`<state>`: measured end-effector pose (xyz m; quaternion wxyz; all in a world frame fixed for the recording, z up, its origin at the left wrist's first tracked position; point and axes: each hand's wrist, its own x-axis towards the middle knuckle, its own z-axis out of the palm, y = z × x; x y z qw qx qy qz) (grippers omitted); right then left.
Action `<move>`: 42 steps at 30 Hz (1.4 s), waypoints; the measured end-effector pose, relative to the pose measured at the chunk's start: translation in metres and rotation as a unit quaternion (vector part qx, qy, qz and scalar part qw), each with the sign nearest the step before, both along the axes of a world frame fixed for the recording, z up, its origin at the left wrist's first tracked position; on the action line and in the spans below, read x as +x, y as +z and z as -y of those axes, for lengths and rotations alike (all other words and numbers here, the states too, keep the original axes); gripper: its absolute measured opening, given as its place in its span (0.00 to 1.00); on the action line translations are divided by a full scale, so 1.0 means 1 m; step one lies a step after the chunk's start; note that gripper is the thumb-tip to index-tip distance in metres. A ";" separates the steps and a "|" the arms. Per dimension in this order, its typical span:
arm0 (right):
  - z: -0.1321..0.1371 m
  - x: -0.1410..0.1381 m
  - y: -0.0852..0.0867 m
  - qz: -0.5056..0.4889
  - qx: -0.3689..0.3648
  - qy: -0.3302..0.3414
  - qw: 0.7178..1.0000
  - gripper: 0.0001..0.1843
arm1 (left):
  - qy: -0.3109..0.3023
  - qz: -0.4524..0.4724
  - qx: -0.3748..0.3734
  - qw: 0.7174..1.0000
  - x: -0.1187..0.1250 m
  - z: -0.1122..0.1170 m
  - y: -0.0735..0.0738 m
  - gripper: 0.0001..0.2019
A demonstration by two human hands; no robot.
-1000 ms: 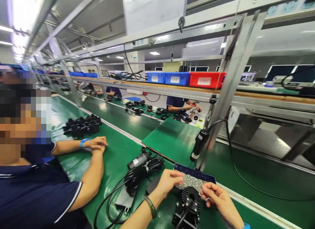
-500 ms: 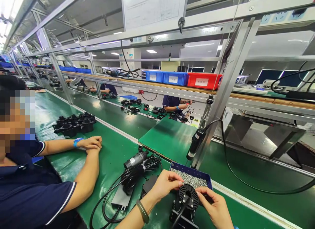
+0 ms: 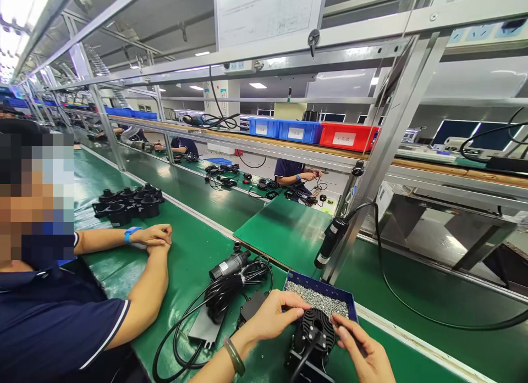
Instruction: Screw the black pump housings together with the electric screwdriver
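A black round finned housing [image 3: 315,331] stands on the green bench at the bottom middle, a cable running from its centre. My left hand [image 3: 274,317] curls round its left rim. My right hand [image 3: 361,353] pinches at its right rim; whether a small part sits between those fingertips I cannot tell. Just behind the housing lies a blue tray [image 3: 348,303] filled with small silver screws [image 3: 317,299].
A black pump with coiled cable [image 3: 231,281] and a flat adapter [image 3: 204,328] lie to the left. A co-worker sits at left, hands [image 3: 154,237] resting on the bench. An electric screwdriver [image 3: 330,241] hangs by the post. Black housings [image 3: 127,203] are grouped further up the belt.
Both hands have come down from the screw tray onto the black housing. The view has shifted slightly. The co-worker has stayed still.
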<state>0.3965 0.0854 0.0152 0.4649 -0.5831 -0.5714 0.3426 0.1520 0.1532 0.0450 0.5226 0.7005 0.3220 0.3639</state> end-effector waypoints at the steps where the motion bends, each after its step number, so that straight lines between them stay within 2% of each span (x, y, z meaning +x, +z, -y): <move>1: -0.008 -0.002 0.009 0.003 0.020 -0.019 1.000 0.31 | -0.019 0.016 -0.011 1.000 -0.003 0.003 -0.003 0.22; 5: -0.060 -0.013 0.039 0.024 0.092 -0.071 0.993 0.38 | -0.098 0.084 -0.067 0.989 -0.012 0.018 -0.018 0.38; 7: -0.091 -0.021 0.049 0.029 0.122 -0.080 0.989 0.43 | -0.114 0.073 -0.080 0.987 -0.013 0.024 -0.025 0.51; 10: -0.127 -0.032 0.061 0.031 0.155 -0.090 0.983 0.46 | -0.079 0.006 -0.045 0.996 -0.010 0.031 -0.036 0.67; 12: -0.137 -0.035 0.070 0.029 0.170 -0.099 0.980 0.44 | -0.047 -0.030 0.001 0.998 -0.005 0.036 -0.044 0.66; 14: -0.134 -0.034 0.079 0.022 0.185 -0.109 0.976 0.35 | -0.024 -0.038 0.039 0.998 0.002 0.040 -0.053 0.57; 16: -0.120 -0.030 0.089 0.000 0.197 -0.124 0.973 0.25 | -0.004 -0.026 0.061 0.998 0.010 0.042 -0.062 0.48; 19: -0.087 -0.023 0.112 -0.073 0.207 -0.150 0.964 0.21 | 0.019 0.005 0.075 0.997 0.020 0.043 -0.069 0.44; 23: -0.037 -0.021 0.156 -0.168 0.206 -0.132 0.955 0.22 | 0.015 0.049 0.065 0.997 0.023 0.043 -0.061 0.43; 26: -0.012 -0.027 0.186 -0.250 0.201 -0.071 0.945 0.26 | -0.007 0.072 0.010 0.997 0.023 0.045 -0.050 0.41; 28: -0.005 -0.033 0.197 -0.293 0.195 -0.020 0.936 0.23 | -0.013 0.075 -0.011 0.997 0.023 0.047 -0.043 0.38; 31: -0.007 -0.043 0.200 -0.304 0.195 0.031 0.932 0.22 | -0.007 0.068 -0.012 0.998 0.023 0.049 -0.038 0.36; 35: -0.016 -0.053 0.192 -0.295 0.191 0.064 0.934 0.27 | 0.006 0.076 0.004 0.997 0.023 0.049 -0.037 0.35; 40: -0.018 -0.061 0.192 -0.288 0.170 0.083 0.939 0.43 | 0.002 0.117 0.027 0.993 0.027 0.046 -0.049 0.36; 42: -0.016 -0.064 0.194 -0.266 0.175 0.086 0.944 0.45 | -0.008 0.140 0.026 0.990 0.029 0.045 -0.055 0.36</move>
